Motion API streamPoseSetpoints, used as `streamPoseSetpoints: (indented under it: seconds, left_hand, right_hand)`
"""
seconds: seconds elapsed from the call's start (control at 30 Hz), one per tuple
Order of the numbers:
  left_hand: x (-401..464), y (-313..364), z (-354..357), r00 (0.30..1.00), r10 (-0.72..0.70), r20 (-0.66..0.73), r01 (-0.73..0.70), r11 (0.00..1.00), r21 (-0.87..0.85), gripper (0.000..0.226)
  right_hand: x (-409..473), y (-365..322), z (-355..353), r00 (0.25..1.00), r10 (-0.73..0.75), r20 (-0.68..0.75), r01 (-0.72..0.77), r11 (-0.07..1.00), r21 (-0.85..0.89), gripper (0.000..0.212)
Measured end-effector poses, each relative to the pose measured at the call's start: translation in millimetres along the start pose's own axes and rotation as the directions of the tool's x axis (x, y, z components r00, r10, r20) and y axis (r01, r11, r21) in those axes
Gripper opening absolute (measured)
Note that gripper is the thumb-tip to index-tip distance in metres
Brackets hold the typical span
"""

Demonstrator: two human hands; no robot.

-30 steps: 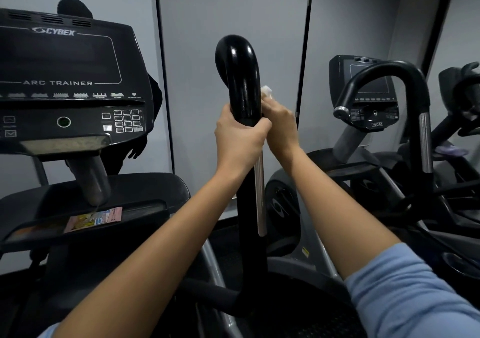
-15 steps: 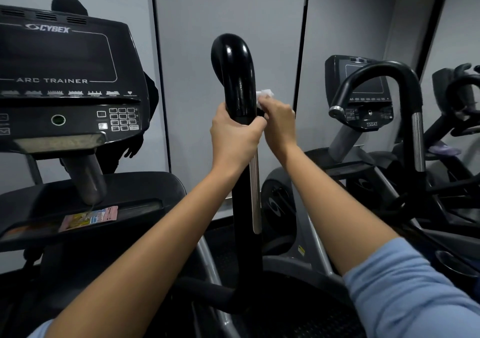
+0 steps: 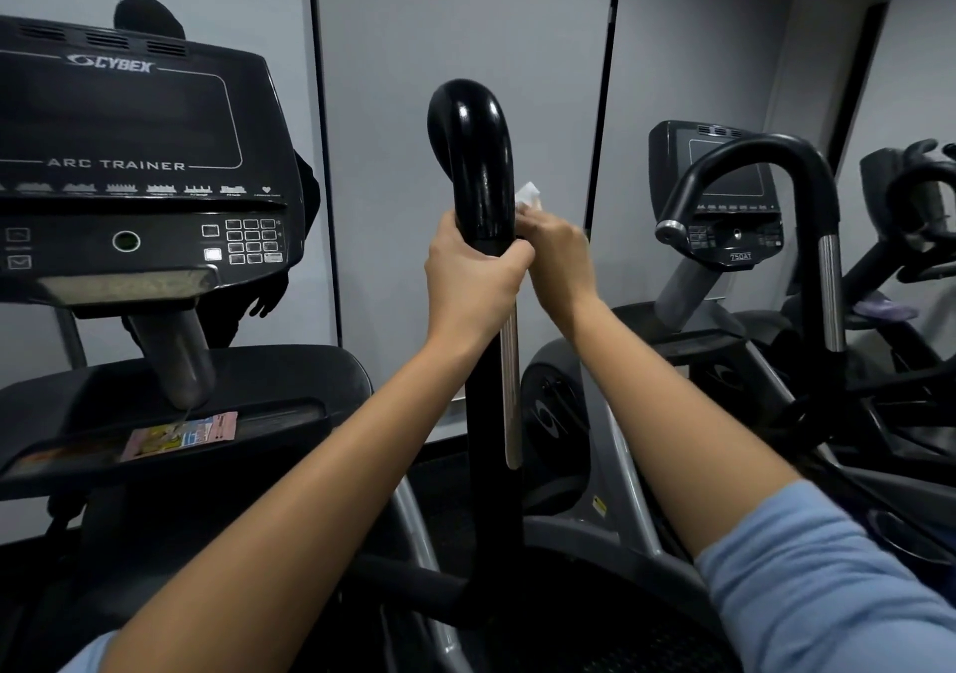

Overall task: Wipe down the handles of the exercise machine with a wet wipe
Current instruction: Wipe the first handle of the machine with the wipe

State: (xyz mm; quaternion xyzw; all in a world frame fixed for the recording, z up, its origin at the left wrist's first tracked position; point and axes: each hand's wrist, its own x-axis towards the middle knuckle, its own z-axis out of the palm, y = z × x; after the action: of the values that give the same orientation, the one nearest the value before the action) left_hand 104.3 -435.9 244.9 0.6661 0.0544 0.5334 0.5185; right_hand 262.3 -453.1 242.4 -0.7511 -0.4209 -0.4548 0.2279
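One black handle (image 3: 473,165) rose between two hands: the left hand (image 3: 468,279) gripped it, the right hand (image 3: 556,253) pressed one white wet wipe (image 3: 527,195) against its right side. One console (image 3: 129,165) stood left of the hands.

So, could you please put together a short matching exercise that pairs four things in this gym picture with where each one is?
Things:
1. left hand
2. wet wipe
3. pink leaflet
4. handle

Places:
A. lying in the console tray at lower left
B. upright in the centre, curved over at the top
C. wrapped round the black post just below the glossy grip
D. pressed by the right hand against the grip's right side

Pairs: 1-C, 2-D, 3-A, 4-B
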Motion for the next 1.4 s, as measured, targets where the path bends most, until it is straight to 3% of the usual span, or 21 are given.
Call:
streamPoseSetpoints:
  seconds: [0.07, 0.23, 0.33, 0.47, 0.6, 0.7, 0.77, 0.87, 0.97, 1.1, 1.17, 1.27, 1.33, 1.4]
  left_hand:
    - [-1.0, 0.8, 0.4, 1.0, 0.003, 0.009, -0.003, 1.0, -0.001, 0.02]
    - [0.3, 0.6, -0.5, 1.0, -0.001, 0.009, 0.001, 1.0, 0.011, 0.019]
    - [-0.4, 0.4, -0.5, 1.0, -0.007, 0.018, 0.007, 1.0, -0.009, 0.021]
    - [1.0, -2.5, -0.7, 1.0, -0.012, 0.022, 0.012, 1.0, -0.015, 0.018]
    - [-1.6, -0.6, -2.6, 0.999, -0.013, 0.044, 0.014, 0.999, -0.029, 0.02]
    - [-6.1, 1.5, -4.5, 0.999, 0.0, 0.05, 0.0, 1.0, -0.013, 0.051]
    - [-10.5, 0.9, -7.1, 0.998, 0.037, 0.047, -0.039, 0.998, 0.04, 0.074]
    - [-18.6, 4.7, -11.2, 0.998, 0.028, 0.051, -0.027, 1.0, -0.011, 0.06]
    - [-14.1, 9.7, -16.7, 0.999, -0.031, -0.024, 0.029, 0.996, -0.08, 0.051]
    - [-10.3, 19.7, -25.9, 0.976, 0.215, -0.024, -0.213, 0.974, 0.077, 0.047]
    - [-7.5, 27.4, -28.3, 0.958, 0.287, 0.014, -0.287, 0.951, 0.116, 0.039]
    - [-9.5, 39.5, -31.0, 0.955, 0.291, 0.052, -0.288, 0.956, -0.065, 0.03]
    - [-9.0, 39.8, -36.9, 0.968, 0.251, -0.02, -0.252, 0.96, -0.126, 0.018]
    - [-3.5, 32.0, -50.2, 0.969, 0.176, -0.176, -0.201, 0.97, -0.139, 0.017]
  right_hand:
    - [-19.7, 9.6, 0.8, 0.999, 0.03, -0.04, -0.026, 0.995, 0.096, 0.033]
    - [-36.1, 20.2, -19.4, 0.944, 0.284, -0.168, -0.232, 0.933, 0.276, 0.025]
    - [-15.3, 13.1, -28.3, 0.951, 0.246, -0.189, -0.198, 0.951, 0.237, 0.035]
    - [6.4, -1.5, -17.4, 0.997, 0.043, -0.057, -0.032, 0.983, 0.182, 0.027]
    - [-13.7, 4.3, -4.3, 0.997, 0.069, -0.032, -0.066, 0.995, 0.07, 0.031]
    - [-35.0, 17.3, -15.9, 0.989, 0.129, 0.075, -0.128, 0.992, -0.024, 0.029]
    - [-44.9, 24.5, -33.1, 0.981, 0.179, 0.078, -0.182, 0.983, 0.03, 0.023]
    - [-42.5, 16.8, -69.6, 0.971, 0.223, -0.08, -0.196, 0.945, 0.263, 0.022]
    - [-25.0, -13.4, -109.5, 0.943, 0.217, -0.252, -0.086, 0.891, 0.445, 0.018]
    - [-19.0, -60.4, -144.0, 0.917, 0.099, -0.386, 0.122, 0.853, 0.508, 0.015]
    - [-22.4, -76.5, -149.9, 0.923, 0.045, -0.382, 0.179, 0.828, 0.531, 0.016]
    - [-27.7, -86.0, -150.3, 0.955, 0.009, -0.296, 0.185, 0.761, 0.622, 0.019]
    - [-35.3, -84.0, -147.8, 0.974, 0.053, -0.222, 0.125, 0.69, 0.713, 0.026]
    - [-49.4, -81.0, -140.1, 0.974, 0.179, -0.142, -0.005, 0.64, 0.768, 0.033]
